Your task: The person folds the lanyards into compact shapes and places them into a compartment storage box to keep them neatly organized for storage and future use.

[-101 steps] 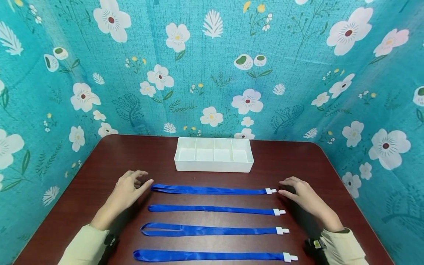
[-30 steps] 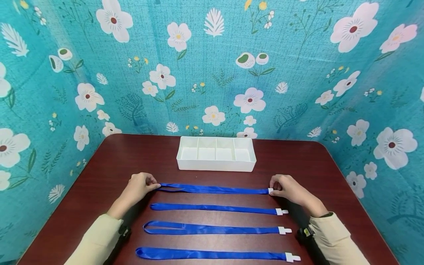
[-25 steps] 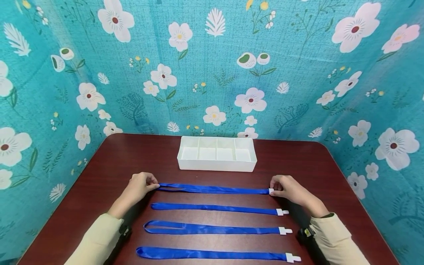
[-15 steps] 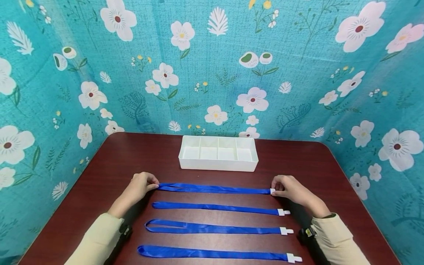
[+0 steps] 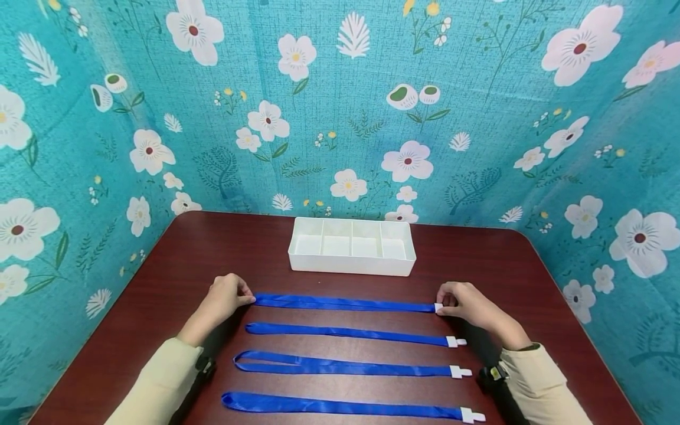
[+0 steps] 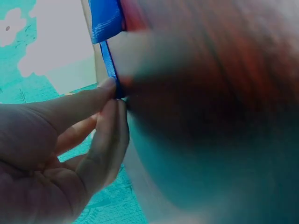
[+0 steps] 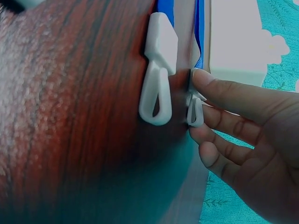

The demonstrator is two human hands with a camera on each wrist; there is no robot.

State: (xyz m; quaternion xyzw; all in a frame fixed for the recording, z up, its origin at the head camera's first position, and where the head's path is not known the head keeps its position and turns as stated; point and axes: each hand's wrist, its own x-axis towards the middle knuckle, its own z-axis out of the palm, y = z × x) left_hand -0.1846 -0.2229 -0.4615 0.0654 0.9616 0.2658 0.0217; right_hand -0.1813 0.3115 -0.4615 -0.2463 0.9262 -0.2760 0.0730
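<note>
A blue lanyard stretches straight between my two hands, the farthest of several lying in parallel rows. Its looped left end is pinched between thumb and fingers of my left hand; the left wrist view shows the blue strap running up from those fingertips. At the other end, my right hand pinches the white plastic clip, whose hook pokes out below the thumb in the right wrist view. Nearest to it lies the second lanyard, its white clip large in that same view.
Two more blue lanyards, the third and the fourth, lie closer to me with clips to the right. Behind the held one stands a white divided box on the dark red table. A teal flowered cloth hangs behind.
Both hands came in from beside the farthest lanyard and took hold of its ends. Since then its strap has been drawn straighter, the gap near the left end narrowing.
</note>
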